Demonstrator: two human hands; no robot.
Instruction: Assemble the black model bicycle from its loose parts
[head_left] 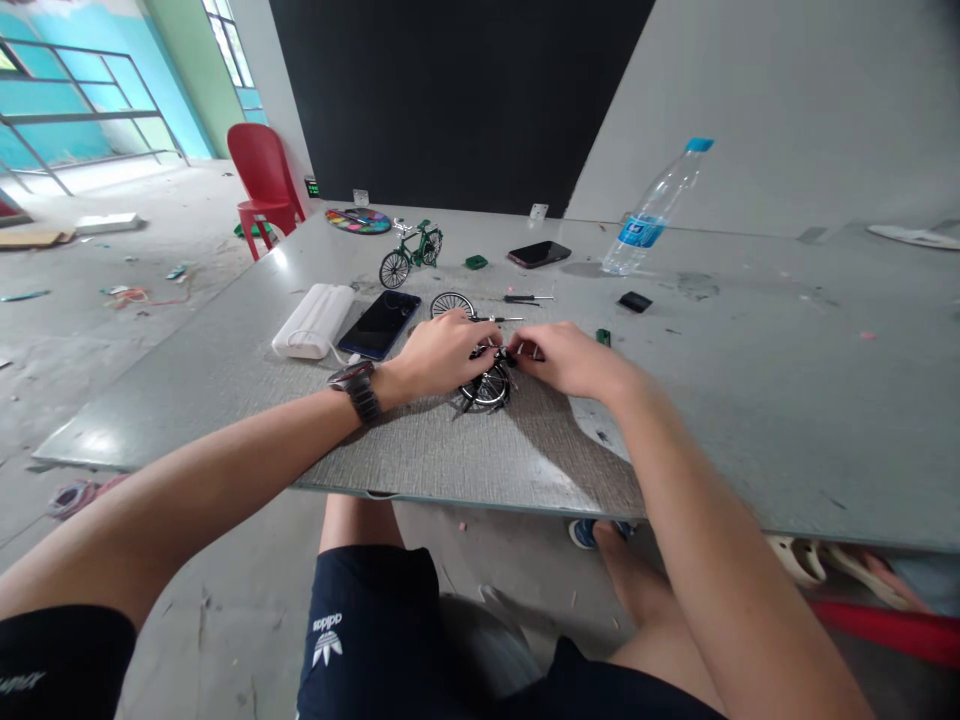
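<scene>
My left hand [448, 352], wearing a dark watch [357, 388], is closed on a partly assembled black model bicycle [487, 388], whose spoked wheel shows below the fingers. My right hand [564, 358] pinches at the right side of the same model; the small part between its fingertips is too small to name. Just behind my left hand, a second spoked wheel [452, 303] shows, partly covered by the fingers. Two small screwdrivers lie behind the hands, one with a dark handle [519, 299]. A small green piece [603, 338] rests beyond my right hand.
A green model bicycle [411, 252] stands at the back, near a colourful round palette [358, 221]. Left are a white power bank [313, 320] and a cabled phone [381, 324]. Another phone [540, 254], a green piece [475, 262], a black piece [635, 301] and a tilted-looking bottle [645, 222] lie farther back.
</scene>
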